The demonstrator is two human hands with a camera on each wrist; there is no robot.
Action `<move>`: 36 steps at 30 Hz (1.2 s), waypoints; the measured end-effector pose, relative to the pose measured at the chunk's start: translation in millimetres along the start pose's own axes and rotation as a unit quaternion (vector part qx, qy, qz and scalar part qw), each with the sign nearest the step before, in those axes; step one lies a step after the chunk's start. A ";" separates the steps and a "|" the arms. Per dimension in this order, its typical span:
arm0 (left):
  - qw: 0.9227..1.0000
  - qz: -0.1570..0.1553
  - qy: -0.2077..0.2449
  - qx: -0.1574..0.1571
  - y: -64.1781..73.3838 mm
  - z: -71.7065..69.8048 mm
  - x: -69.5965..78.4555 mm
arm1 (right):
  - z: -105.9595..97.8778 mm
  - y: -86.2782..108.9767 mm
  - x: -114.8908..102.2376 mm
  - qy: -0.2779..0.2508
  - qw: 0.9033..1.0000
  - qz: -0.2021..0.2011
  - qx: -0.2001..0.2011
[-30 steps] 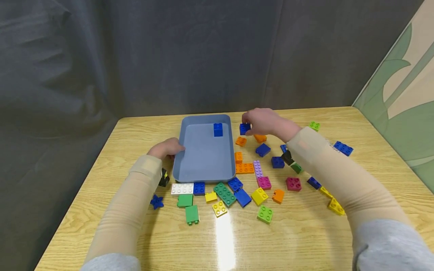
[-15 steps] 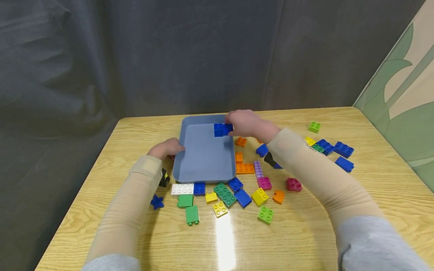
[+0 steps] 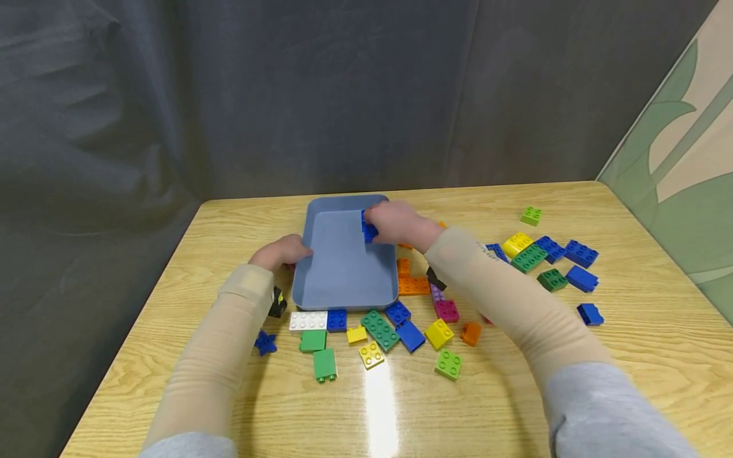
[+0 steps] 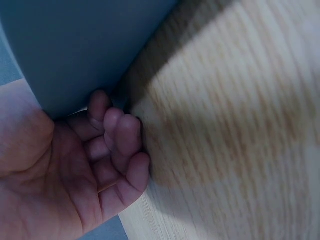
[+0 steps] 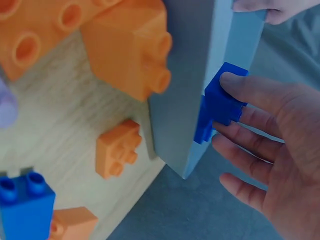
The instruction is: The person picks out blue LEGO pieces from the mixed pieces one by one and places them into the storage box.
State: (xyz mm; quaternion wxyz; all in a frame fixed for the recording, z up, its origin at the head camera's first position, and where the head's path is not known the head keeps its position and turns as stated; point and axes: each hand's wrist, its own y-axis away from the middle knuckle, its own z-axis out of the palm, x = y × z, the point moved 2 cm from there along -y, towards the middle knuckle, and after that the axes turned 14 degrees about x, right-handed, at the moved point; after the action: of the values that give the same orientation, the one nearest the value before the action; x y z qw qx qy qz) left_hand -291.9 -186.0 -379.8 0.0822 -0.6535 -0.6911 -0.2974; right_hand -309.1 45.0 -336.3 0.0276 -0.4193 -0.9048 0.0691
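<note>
On the wooden table lies a blue-grey tray [image 3: 338,267]. My left hand [image 3: 280,250] grips its left side, thumb over the rim; in the left wrist view the curled fingers [image 4: 127,135] lie against the outer wall. Inside the tray, near the right wall at the far end, my right hand [image 3: 401,224] pinches a blue toy brick [image 5: 225,97] between thumb and fingers. A second blue brick [image 5: 202,122] is right beside it in the tray, mostly hidden by the hand in the head view.
Orange bricks [image 3: 413,286] stand along the tray's right wall. In front lie a white brick [image 3: 308,320], green bricks [image 3: 325,364], yellow bricks [image 3: 438,333] and a blue star [image 3: 265,342]. Several more bricks, including a dark green brick [image 3: 529,258], lie scattered on the right.
My right hand has carried the blue brick from the table leftward over the tray's right wall, then slightly nearer inside it. My left hand stays where it was on the tray.
</note>
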 end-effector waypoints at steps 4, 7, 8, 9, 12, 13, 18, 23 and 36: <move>1.000 -0.001 -0.001 -0.001 -1.2 1.2 -1.3 | 6.8 -1.7 -3.7 0.010 1.000 -0.002 -0.019; 1.000 0.001 -0.005 0.001 -1.6 1.7 -1.0 | 10.5 -2.5 -5.7 0.020 0.999 -0.009 -0.023; 1.000 0.001 -0.007 0.002 -1.5 1.6 -0.8 | 11.6 -2.8 -6.3 0.023 0.999 -0.011 -0.024; 1.000 0.001 -0.007 0.003 -1.4 1.5 -0.5 | 12.8 -3.1 -6.6 0.029 0.999 -0.013 -0.024; 1.000 0.001 -0.007 0.004 -1.0 1.2 0.4 | 15.5 -3.9 -7.4 0.037 0.999 -0.015 -0.027; 1.000 0.001 -0.007 0.004 -1.0 1.0 0.6 | 16.4 -4.1 -7.6 0.038 0.999 -0.014 -0.029; 1.000 0.004 -0.010 0.005 -1.1 0.8 0.4 | 19.1 -5.2 -8.1 0.037 0.998 -0.010 -0.042; 1.000 0.000 -0.011 0.006 -1.0 0.9 1.2 | 21.4 -6.1 -5.6 0.017 0.999 0.008 -0.050; 1.000 -0.004 -0.011 0.007 -5.0 2.7 0.5 | 24.8 -3.8 -3.1 0.012 0.998 0.020 -0.060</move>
State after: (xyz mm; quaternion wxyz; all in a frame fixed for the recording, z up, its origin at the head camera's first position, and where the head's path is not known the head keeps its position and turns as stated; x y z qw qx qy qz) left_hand -296.0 -184.0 -383.2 0.0779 -0.6532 -0.6969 -0.2857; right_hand -312.6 37.6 -360.2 0.0112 -0.4393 -0.8982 0.0100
